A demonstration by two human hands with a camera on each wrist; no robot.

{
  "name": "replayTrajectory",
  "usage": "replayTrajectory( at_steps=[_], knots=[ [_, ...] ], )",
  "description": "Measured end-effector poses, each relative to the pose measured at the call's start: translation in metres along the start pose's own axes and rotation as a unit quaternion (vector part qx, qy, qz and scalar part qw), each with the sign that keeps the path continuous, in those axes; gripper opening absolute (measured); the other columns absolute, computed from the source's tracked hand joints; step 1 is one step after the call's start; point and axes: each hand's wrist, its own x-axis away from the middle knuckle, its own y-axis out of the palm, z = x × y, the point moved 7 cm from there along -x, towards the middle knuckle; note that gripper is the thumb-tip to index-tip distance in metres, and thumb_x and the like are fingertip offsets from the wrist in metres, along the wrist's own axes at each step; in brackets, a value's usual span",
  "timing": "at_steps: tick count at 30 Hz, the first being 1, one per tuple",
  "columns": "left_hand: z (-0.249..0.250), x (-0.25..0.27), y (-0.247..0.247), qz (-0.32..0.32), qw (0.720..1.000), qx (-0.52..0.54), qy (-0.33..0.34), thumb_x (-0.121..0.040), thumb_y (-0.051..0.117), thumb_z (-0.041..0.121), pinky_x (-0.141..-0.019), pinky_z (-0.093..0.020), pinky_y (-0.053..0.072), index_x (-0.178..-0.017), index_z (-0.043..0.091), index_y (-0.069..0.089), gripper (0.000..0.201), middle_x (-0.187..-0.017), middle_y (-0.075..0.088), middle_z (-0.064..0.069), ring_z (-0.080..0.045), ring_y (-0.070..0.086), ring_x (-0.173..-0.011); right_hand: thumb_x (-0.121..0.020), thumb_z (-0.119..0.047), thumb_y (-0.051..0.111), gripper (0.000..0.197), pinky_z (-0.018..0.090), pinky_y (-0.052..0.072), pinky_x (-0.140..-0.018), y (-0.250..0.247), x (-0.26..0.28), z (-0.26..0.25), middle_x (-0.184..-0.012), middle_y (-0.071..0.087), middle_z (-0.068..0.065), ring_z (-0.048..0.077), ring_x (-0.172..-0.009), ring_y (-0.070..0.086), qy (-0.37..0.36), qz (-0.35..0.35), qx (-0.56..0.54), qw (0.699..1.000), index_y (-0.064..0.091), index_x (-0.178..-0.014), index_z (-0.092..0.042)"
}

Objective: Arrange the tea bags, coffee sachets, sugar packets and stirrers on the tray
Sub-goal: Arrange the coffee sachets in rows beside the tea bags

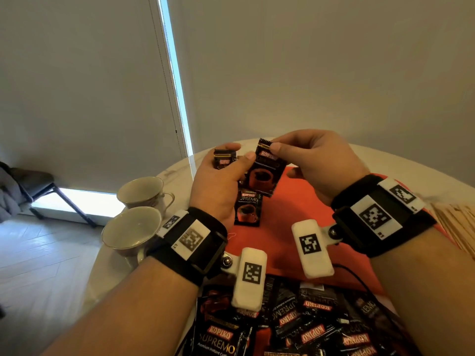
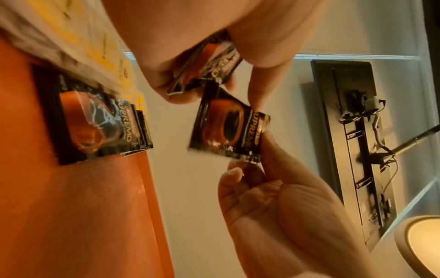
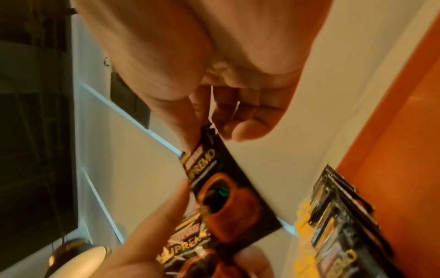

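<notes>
While our right hand point(image 1: 312, 160) pinches 1 coffee sachet point(image 1: 267, 170) by its top edge above the red tray point(image 1: 303, 209) and our left hand point(image 1: 221, 181) grips spare sachets, we should square it onto the stack point(image 1: 248, 209) below.

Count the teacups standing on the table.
2, both left of the red tray, beside the left hand: the far teacup nearer the wall, the near teacup just in front of it. The arms may hide others.
</notes>
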Motion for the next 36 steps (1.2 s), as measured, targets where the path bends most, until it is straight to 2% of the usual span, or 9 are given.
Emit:
replayTrajectory(
  at_steps=[3,6,11,15,17,20,25,30,36],
  knots=[
    [0.002,0.001,0.007,-0.045,0.999,-0.008,0.019,-0.091,0.073,0.0,-0.086,-0.054,0.061,-0.115,0.015,0.068,0.029,-0.107,0.075,-0.021,-0.039,0.076,-0.097,-0.092,-0.016,0.072,0.01,0.028,0.048,-0.064,0.002,0.001,0.007,-0.086,0.073,0.003,0.012,-0.078,0.064,0.064,-0.018,-0.071,0.995,0.075,-0.083,-0.019],
    [0.004,0.004,0.012,-0.076,0.997,0.009,0.017,-0.089,0.069,-0.009,-0.091,-0.058,0.059,-0.119,0.013,0.066,0.037,-0.109,0.075,-0.022,-0.042,0.074,-0.1,-0.09,-0.011,0.073,0.003,0.025,0.049,-0.061,0.002,0.002,0.008,-0.088,0.073,0.007,0.013,-0.074,0.066,0.084,-0.026,-0.12,0.989,0.073,-0.087,-0.012],
    [0.004,0.007,0.017,-0.104,0.995,0.005,0.012,-0.085,0.067,-0.018,-0.082,-0.05,0.062,-0.119,0.012,0.064,0.045,-0.105,0.076,-0.019,-0.037,0.075,-0.096,-0.075,-0.01,0.077,0.015,0.028,0.055,-0.063,0.001,0.002,0.006,-0.08,0.072,0.007,0.017,-0.066,0.068,0.112,-0.029,-0.236,0.965,0.068,-0.087,-0.01],
    [0.004,0.006,0.014,-0.077,0.997,0.023,-0.002,-0.085,0.067,-0.017,-0.074,-0.045,0.063,-0.125,0.008,0.062,0.048,-0.101,0.076,-0.018,-0.035,0.076,-0.09,-0.087,-0.011,0.073,0.007,0.027,0.052,-0.062,0.005,0.004,0.013,-0.076,0.069,0.007,0.016,-0.061,0.062,0.149,-0.004,-0.286,0.947,0.066,-0.086,-0.012],
    [0.004,0.004,0.009,-0.056,0.998,0.026,-0.003,-0.086,0.067,-0.016,-0.076,-0.049,0.062,-0.125,0.009,0.062,0.047,-0.105,0.076,-0.021,-0.038,0.076,-0.092,-0.093,-0.016,0.069,0.006,0.026,0.052,-0.058,0.004,0.004,0.016,-0.071,0.067,0.003,0.016,-0.061,0.059,0.154,0.005,-0.261,0.953,0.066,-0.09,-0.013],
    [0.004,0.001,0.0,-0.015,1.0,0.017,0.0,-0.085,0.069,-0.015,-0.079,-0.054,0.063,-0.124,0.01,0.062,0.047,-0.109,0.076,-0.023,-0.042,0.076,-0.097,-0.095,-0.019,0.068,0.007,0.028,0.051,-0.06,0.012,0.009,0.015,-0.067,0.066,-0.001,0.012,-0.056,0.062,0.166,-0.054,-0.157,0.972,0.066,-0.093,-0.013],
    [0.003,0.0,-0.006,0.034,0.999,0.019,0.004,-0.086,0.071,-0.011,-0.069,-0.04,0.063,-0.12,0.013,0.064,0.042,-0.103,0.078,-0.015,-0.029,0.079,-0.087,-0.089,0.002,0.07,0.013,0.028,0.055,-0.057,0.018,0.012,0.022,-0.073,0.07,0.007,0.014,-0.056,0.064,0.186,-0.05,-0.122,0.974,0.064,-0.097,-0.006],
    [0.013,-0.001,-0.015,0.1,0.994,0.039,0.031,-0.096,0.054,-0.002,-0.064,-0.03,0.057,-0.122,0.008,0.057,0.029,-0.098,0.079,-0.013,-0.017,0.066,-0.074,-0.093,0.006,0.06,0.011,0.026,0.055,-0.055,0.008,0.018,0.049,-0.081,0.066,0.013,0.017,-0.061,0.061,0.257,-0.004,-0.152,0.954,0.063,-0.093,-0.004],
    [0.021,0.003,-0.014,0.112,0.992,0.018,0.056,-0.101,0.048,0.006,-0.066,-0.03,0.059,-0.119,0.011,0.056,0.02,-0.092,0.08,-0.007,-0.015,0.069,-0.072,-0.091,0.011,0.061,0.012,0.034,0.058,-0.061,0.023,0.039,0.076,-0.068,0.066,0.015,0.021,-0.059,0.065,0.351,-0.055,-0.072,0.932,0.065,-0.084,0.002]
  ],
)
